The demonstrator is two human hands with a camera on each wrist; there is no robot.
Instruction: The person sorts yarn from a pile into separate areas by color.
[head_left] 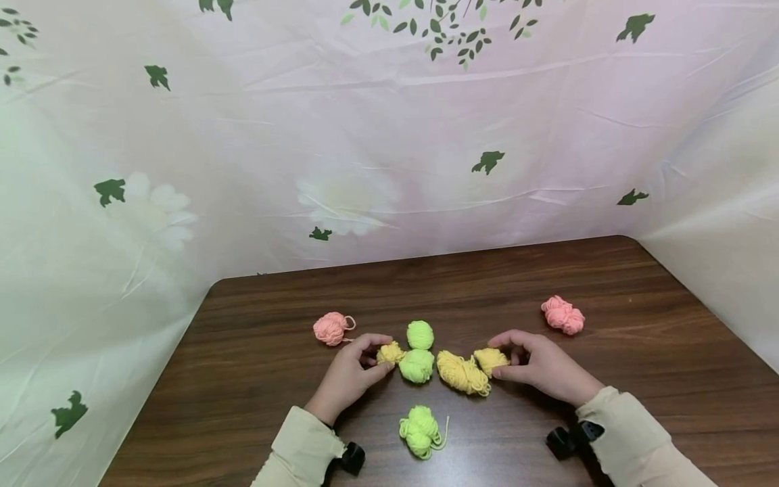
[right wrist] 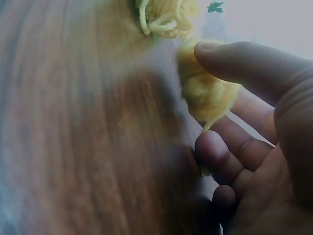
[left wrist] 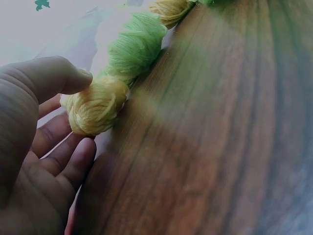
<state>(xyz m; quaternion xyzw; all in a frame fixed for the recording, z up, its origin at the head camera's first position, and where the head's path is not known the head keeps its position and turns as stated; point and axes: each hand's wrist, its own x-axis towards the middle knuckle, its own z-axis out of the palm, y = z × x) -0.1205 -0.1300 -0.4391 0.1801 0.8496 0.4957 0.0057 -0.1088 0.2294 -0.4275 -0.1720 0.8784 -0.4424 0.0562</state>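
My left hand [head_left: 351, 375] pinches a small yellow yarn ball [head_left: 390, 353] between thumb and fingers. That ball touches a light green yarn ball [head_left: 416, 366], behind which sits another green ball [head_left: 420, 335]. On the other side, my right hand [head_left: 544, 365] pinches a second small yellow yarn ball [head_left: 490, 360]. It lies against a longer yellow yarn skein [head_left: 462, 373]. In the right wrist view the thumb lies over the yellow ball [right wrist: 208, 90], with a loose strand hanging down. The left wrist view shows thumb and fingers around its yellow ball [left wrist: 98, 105].
A green yarn bundle [head_left: 420, 431] with a loose tail lies near the front of the wooden table [head_left: 243, 406]. One pink yarn ball [head_left: 332, 329] is beyond the left hand, and a pink skein [head_left: 562, 315] lies at the back right. A patterned cloth [head_left: 395, 135] hangs behind.
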